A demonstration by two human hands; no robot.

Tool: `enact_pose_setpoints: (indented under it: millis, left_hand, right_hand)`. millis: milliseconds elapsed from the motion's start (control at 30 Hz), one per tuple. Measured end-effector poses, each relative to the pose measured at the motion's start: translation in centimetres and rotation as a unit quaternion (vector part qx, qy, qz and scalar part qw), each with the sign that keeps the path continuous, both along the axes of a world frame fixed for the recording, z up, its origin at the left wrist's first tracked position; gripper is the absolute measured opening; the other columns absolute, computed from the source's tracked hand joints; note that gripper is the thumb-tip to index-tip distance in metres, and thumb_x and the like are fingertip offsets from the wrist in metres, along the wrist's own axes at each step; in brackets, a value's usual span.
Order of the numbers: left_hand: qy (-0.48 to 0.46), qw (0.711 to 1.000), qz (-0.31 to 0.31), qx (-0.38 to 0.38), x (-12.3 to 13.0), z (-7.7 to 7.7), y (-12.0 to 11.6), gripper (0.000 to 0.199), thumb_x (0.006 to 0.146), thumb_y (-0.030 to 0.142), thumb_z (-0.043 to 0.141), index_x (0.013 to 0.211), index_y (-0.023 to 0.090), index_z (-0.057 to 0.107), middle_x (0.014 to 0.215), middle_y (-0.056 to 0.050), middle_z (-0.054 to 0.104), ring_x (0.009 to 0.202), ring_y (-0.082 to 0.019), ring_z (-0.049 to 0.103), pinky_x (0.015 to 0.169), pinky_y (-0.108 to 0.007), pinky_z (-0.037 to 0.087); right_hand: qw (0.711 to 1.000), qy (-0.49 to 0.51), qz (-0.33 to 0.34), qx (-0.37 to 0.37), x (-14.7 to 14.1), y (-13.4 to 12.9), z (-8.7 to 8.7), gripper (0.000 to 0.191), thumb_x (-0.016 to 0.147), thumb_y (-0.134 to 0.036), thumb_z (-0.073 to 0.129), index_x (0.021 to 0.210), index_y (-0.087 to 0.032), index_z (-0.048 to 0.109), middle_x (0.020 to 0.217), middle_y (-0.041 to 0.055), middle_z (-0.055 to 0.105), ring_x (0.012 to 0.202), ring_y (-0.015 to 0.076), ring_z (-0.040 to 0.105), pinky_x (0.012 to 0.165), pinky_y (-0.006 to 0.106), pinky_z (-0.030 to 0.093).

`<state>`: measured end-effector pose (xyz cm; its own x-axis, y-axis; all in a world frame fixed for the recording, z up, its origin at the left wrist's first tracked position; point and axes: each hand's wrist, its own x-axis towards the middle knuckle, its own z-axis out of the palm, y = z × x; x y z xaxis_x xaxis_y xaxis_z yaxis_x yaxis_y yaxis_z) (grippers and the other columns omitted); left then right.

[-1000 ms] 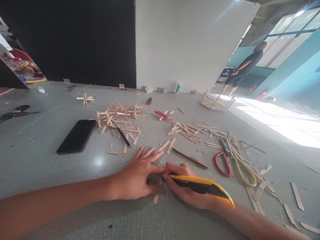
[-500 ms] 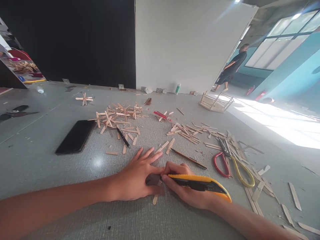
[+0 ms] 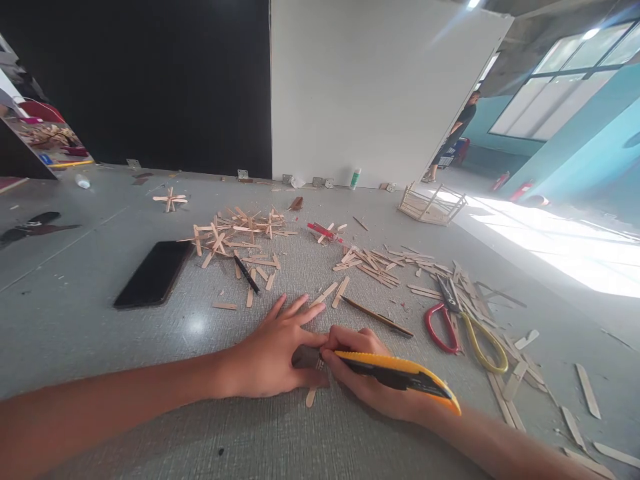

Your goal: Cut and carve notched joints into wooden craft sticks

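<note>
My right hand (image 3: 367,373) is closed round a yellow and black utility knife (image 3: 400,371), its front end by my left index finger and its back end tilted towards me. The blade tip is hidden by my fingers. My left hand (image 3: 273,353) lies flat with its fingers spread, pressing on the grey surface. Between its thumb and index finger shows a dark flat piece (image 3: 306,358) with pale marks. The rounded end of a wooden craft stick (image 3: 311,398) sticks out below my left thumb; the rest of it is covered.
Ahead lie a phone (image 3: 154,275), a black pen (image 3: 247,275), a thin brown tool (image 3: 377,315) and loose craft sticks (image 3: 375,263). Scissors (image 3: 454,305) lie right. A stick frame (image 3: 433,205) and glue tube (image 3: 355,179) stand near the panel. A person (image 3: 457,133) is beyond it.
The back end of the utility knife has dipped slightly towards me. My left hand stays put. In the background the person has moved left, partly behind the panel.
</note>
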<state>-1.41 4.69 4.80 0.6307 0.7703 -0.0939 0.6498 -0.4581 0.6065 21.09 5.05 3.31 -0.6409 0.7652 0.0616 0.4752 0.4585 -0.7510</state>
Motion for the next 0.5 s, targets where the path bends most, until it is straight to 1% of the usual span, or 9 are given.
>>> enact_pose_setpoints:
  millis: [100, 200, 267, 400, 500]
  left_hand:
    - [0.005, 1.000, 0.000, 0.004, -0.02, 0.00, 0.07, 0.043, 0.088, 0.049, 0.076, 0.130, 0.047, 0.066, 0.170, 0.000, 0.017, 0.156, -0.038, 0.006, 0.120, -0.071, 0.006]
    - [0.001, 1.000, 0.004, 0.003, 0.02, 0.06, 0.06, 0.041, 0.087, 0.048, 0.077, 0.128, 0.045, 0.068, 0.170, 0.000, 0.018, 0.156, -0.039, 0.007, 0.120, -0.070, 0.006]
    - [0.000, 1.000, 0.002, 0.002, 0.07, 0.13, 0.04, 0.041, 0.087, 0.048, 0.077, 0.127, 0.045, 0.069, 0.170, 0.000, 0.018, 0.156, -0.039, 0.008, 0.120, -0.071, 0.006]
    - [0.015, 1.000, 0.000, 0.004, 0.11, 0.16, 0.04, 0.043, 0.088, 0.051, 0.075, 0.130, 0.045, 0.067, 0.170, -0.003, 0.017, 0.156, -0.037, 0.007, 0.120, -0.071, 0.006]
    - [0.020, 1.000, 0.002, 0.005, 0.03, 0.05, 0.05, 0.040, 0.088, 0.052, 0.074, 0.127, 0.044, 0.068, 0.170, -0.003, 0.016, 0.156, -0.036, 0.006, 0.120, -0.069, 0.006]
  right_hand:
    - [1.000, 0.002, 0.011, 0.010, -0.08, -0.04, 0.03, 0.024, 0.103, -0.035, 0.048, 0.082, -0.023, 0.051, 0.067, -0.0066, 0.056, 0.060, 0.0102, 0.048, 0.070, 0.027, 0.037]
    - [1.000, 0.001, 0.022, 0.017, -0.08, 0.07, 0.20, 0.023, 0.103, -0.033, 0.046, 0.083, -0.023, 0.049, 0.068, -0.0066, 0.055, 0.059, 0.0099, 0.047, 0.068, 0.027, 0.037]
    - [0.999, -0.001, 0.026, 0.021, -0.04, 0.16, 0.31, 0.023, 0.103, -0.032, 0.045, 0.081, -0.023, 0.047, 0.066, -0.0072, 0.052, 0.057, 0.0098, 0.045, 0.067, 0.027, 0.036]
    - [0.999, -0.006, 0.031, 0.023, 0.02, 0.31, 0.42, 0.026, 0.102, -0.032, 0.046, 0.078, -0.024, 0.042, 0.063, -0.0080, 0.046, 0.056, 0.0102, 0.042, 0.065, 0.027, 0.035]
    - [0.999, -0.010, 0.031, 0.024, 0.04, 0.40, 0.44, 0.027, 0.102, -0.032, 0.045, 0.077, -0.024, 0.040, 0.065, -0.0079, 0.046, 0.057, 0.0105, 0.042, 0.068, 0.028, 0.036]
